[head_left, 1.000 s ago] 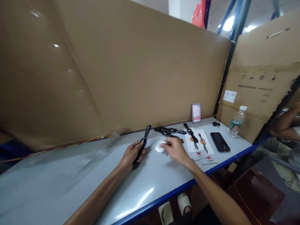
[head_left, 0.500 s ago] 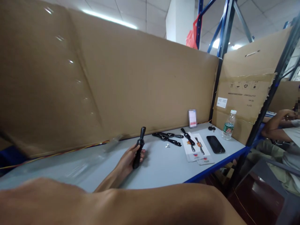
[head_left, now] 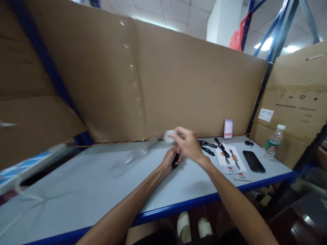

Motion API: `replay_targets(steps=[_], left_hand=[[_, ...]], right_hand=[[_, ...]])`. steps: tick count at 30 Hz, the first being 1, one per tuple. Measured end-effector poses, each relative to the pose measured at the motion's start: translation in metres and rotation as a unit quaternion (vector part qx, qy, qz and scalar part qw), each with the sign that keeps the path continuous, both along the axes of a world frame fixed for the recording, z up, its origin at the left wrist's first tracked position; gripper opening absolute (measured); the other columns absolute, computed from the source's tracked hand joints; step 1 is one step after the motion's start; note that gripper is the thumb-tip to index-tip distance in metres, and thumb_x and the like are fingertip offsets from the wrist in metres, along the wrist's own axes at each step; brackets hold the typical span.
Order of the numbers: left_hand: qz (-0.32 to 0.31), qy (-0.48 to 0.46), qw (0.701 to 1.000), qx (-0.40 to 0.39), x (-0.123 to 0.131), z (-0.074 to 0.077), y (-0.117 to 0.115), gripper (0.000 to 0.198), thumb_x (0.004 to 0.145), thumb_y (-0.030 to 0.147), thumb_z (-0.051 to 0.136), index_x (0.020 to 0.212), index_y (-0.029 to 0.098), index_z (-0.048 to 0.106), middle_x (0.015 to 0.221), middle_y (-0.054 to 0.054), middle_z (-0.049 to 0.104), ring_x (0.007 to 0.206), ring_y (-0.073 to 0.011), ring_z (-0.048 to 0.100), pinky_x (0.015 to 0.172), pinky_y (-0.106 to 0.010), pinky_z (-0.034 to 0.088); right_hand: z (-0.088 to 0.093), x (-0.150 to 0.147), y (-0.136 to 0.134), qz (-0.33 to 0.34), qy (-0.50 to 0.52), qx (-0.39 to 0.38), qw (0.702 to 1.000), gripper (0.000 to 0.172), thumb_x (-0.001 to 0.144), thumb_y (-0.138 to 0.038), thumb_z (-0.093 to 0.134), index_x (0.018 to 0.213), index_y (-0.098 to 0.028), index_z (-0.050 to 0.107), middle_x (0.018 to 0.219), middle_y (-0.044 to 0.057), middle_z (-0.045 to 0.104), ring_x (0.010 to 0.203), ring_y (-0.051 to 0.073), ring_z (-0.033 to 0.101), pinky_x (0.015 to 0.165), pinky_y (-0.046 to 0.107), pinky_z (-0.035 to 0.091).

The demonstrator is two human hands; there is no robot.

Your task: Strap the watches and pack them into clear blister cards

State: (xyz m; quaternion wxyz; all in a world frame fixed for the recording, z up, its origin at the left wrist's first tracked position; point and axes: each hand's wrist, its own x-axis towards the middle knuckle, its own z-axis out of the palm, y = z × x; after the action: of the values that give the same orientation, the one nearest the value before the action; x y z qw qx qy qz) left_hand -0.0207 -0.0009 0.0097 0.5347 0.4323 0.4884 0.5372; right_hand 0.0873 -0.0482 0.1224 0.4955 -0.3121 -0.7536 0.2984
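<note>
My left hand (head_left: 169, 161) rests on the grey tabletop (head_left: 102, 183), closed around a black watch strap piece (head_left: 175, 160) that is mostly hidden by my right hand. My right hand (head_left: 187, 144) hovers just above it, its fingers pinched on a small white object (head_left: 170, 136) I cannot identify. A clear plastic bag (head_left: 130, 156) lies on the table to the left of both hands.
More black straps (head_left: 207, 148) lie to the right, beside printed cards with straps (head_left: 228, 156), a black phone (head_left: 253, 161), keys (head_left: 249, 143) and a water bottle (head_left: 273, 142). Cardboard walls (head_left: 178, 88) stand behind the table. A co-worker's arm (head_left: 321, 152) shows at far right.
My right arm, which filled the foreground, has come back over the table and holds the white object above my left hand. The view has turned left.
</note>
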Motion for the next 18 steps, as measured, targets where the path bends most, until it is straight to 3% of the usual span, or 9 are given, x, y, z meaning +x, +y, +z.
replay_targets(steps=[2,4,6,11,18], left_hand=[[-0.002,-0.019,1.0,0.006,-0.001,0.0,0.0,0.018,0.096,0.034,0.044,0.083,0.023,0.05,0.06,0.001,0.055,0.043,-0.0093,0.041,0.041,-0.022,0.029],[-0.002,-0.033,0.999,0.004,-0.003,-0.001,0.001,0.017,0.096,0.035,0.045,0.084,0.023,0.049,0.056,0.002,0.052,0.041,-0.0093,0.035,0.041,-0.024,0.025],[0.005,-0.032,0.999,0.005,-0.003,-0.003,0.004,0.017,0.094,0.037,0.048,0.084,0.023,0.049,0.053,0.003,0.05,0.039,-0.0092,0.031,0.04,-0.024,0.019],[0.004,-0.022,1.0,0.02,-0.003,-0.007,0.01,0.019,0.091,0.037,0.048,0.087,0.019,0.053,0.055,0.001,0.052,0.04,-0.0086,0.034,0.04,-0.021,0.017],[-0.064,-0.15,0.985,-0.064,-0.01,0.0,0.009,0.024,0.096,0.031,0.044,0.098,0.013,0.059,0.063,0.002,0.048,0.045,-0.0077,0.038,0.039,-0.017,0.025]], right_hand=[[-0.019,0.029,0.039,-0.056,0.062,-0.125,0.989,0.028,0.092,-0.049,0.059,0.086,-0.022,0.059,0.054,-0.006,0.058,0.04,0.01,0.049,0.041,0.02,0.036],[-0.044,0.049,0.071,-0.103,0.112,-0.184,0.971,0.029,0.09,-0.049,0.059,0.082,-0.022,0.054,0.047,-0.007,0.054,0.035,0.009,0.043,0.035,0.018,0.029],[-0.067,0.059,0.09,-0.08,0.123,-0.23,0.962,0.028,0.087,-0.048,0.061,0.084,-0.021,0.053,0.048,-0.005,0.058,0.035,0.009,0.045,0.034,0.017,0.029],[-0.101,0.06,0.098,-0.003,0.091,-0.244,0.966,0.031,0.079,-0.046,0.069,0.088,-0.022,0.053,0.061,-0.002,0.067,0.042,0.01,0.054,0.035,0.016,0.035],[-0.111,0.059,0.102,0.001,0.096,-0.253,0.963,0.027,0.081,-0.042,0.067,0.086,-0.023,0.049,0.06,-0.003,0.068,0.042,0.011,0.055,0.035,0.017,0.035]])
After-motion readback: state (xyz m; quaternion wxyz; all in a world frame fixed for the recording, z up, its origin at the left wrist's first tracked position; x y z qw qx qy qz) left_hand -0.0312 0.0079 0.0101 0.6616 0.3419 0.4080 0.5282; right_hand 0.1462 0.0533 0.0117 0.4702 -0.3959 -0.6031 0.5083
